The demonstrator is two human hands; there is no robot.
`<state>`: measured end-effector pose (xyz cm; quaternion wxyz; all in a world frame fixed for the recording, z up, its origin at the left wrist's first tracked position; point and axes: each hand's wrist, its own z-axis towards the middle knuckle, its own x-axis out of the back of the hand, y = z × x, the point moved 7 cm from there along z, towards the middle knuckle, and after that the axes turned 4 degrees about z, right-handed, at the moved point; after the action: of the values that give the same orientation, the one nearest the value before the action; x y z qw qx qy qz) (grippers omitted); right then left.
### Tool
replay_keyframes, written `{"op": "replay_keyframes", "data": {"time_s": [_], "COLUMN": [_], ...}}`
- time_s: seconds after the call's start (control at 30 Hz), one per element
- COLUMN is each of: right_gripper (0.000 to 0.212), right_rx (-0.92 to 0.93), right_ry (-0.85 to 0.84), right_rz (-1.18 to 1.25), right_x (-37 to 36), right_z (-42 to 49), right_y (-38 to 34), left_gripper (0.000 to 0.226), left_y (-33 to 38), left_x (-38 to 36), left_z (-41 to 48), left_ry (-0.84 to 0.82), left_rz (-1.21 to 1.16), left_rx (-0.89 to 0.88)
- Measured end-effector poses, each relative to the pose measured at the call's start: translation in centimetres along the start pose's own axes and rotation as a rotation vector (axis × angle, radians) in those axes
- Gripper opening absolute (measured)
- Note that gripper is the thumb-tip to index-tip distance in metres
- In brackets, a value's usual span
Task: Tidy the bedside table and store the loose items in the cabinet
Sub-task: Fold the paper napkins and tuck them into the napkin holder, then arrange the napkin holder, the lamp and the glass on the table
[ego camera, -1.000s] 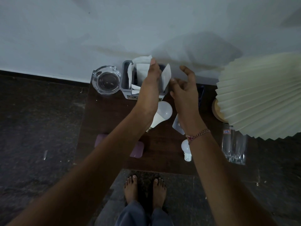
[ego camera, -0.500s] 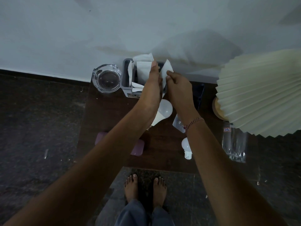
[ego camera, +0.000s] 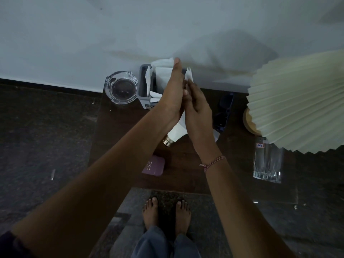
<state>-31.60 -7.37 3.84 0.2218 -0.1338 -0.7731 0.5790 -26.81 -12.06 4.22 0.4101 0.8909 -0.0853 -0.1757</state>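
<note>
At the back of the counter [ego camera: 111, 127], my left grip [ego camera: 173, 94] lies flat and straight against the tissues [ego camera: 162, 71] in the grey holder [ego camera: 142, 81]. My right grip [ego camera: 197, 110] pinches one loose tissue [ego camera: 189, 76]. Next, I think, tuck it in gently.

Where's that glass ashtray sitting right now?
In the head view, the glass ashtray sits on the table's far left corner by the wall, just left of the grey tissue box.

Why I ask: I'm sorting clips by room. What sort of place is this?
Probably a bedroom, by a white wall: a small dark bedside table carries a pleated-shade lamp, a glass ashtray and a loose light bulb.
</note>
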Motion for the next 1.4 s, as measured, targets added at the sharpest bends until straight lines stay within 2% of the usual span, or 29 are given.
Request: {"op": "replay_keyframes", "data": {"time_s": [0.1, 0.17, 0.23, 0.33, 0.47, 0.57, 0.7, 0.87, 1.07, 1.4], "right_gripper": [0.033, 0.028, 0.025, 0.023, 0.023, 0.023, 0.028, 0.03, 0.028, 0.03], "right_rx": [0.033, 0.058, 0.043, -0.01, -0.069, -0.109, -0.099, -0.111, -0.129, -0.137], "right_ry": [0.049, 0.11, 0.177, 0.206, 0.178, 0.118, 0.12, 0.111, 0.113, 0.088], "right_rz": [-0.021, -0.03, -0.03, -0.057, -0.129, -0.201, -0.223, -0.221, -0.232, -0.239], "right_x": [1.0, 2.1, 3.4, 4.3, 4.2, 3.5, 3.0, 2.3, 2.3, 2.2], "right_z": [0.0, 0.1, 0.3, 1.0, 2.1, 2.7, 3.2, 4.1, 4.5, 4.5], "right_y": [0.1, 0.2, 0.7, 1.5, 2.2, 2.6, 2.2, 2.0, 2.5, 2.7], "left_gripper": [0.047, 0.027, 0.013, 0.019, 0.018, 0.012, 0.015, 0.019, 0.014, 0.009], "left_y": [0.6, 1.7, 2.4, 2.4, 2.6, 2.2, 0.7, -0.2, -0.8, -0.7], "left_x": [0.9, 2.3, 4.3, 7.9, 11.5, 13.1, 14.4, 14.9, 14.8, 15.4], "left_z": [-0.9, -1.4, -2.7, -4.1, -4.4, -3.8, -2.5, -1.5, -0.3, 0.0], "left_ry": [0.037, 0.138, 0.251, 0.439, 0.686, 0.766, 0.766, 0.733, 0.646, 0.635], "left_rz": [0.041, 0.145, 0.149, 0.188, 0.471, 0.535, 0.565, 0.588, 0.414, 0.375], "left_rx": [-0.004, -0.135, -0.287, -0.358, -0.373, -0.337, -0.243, -0.206, -0.186, -0.177]}}
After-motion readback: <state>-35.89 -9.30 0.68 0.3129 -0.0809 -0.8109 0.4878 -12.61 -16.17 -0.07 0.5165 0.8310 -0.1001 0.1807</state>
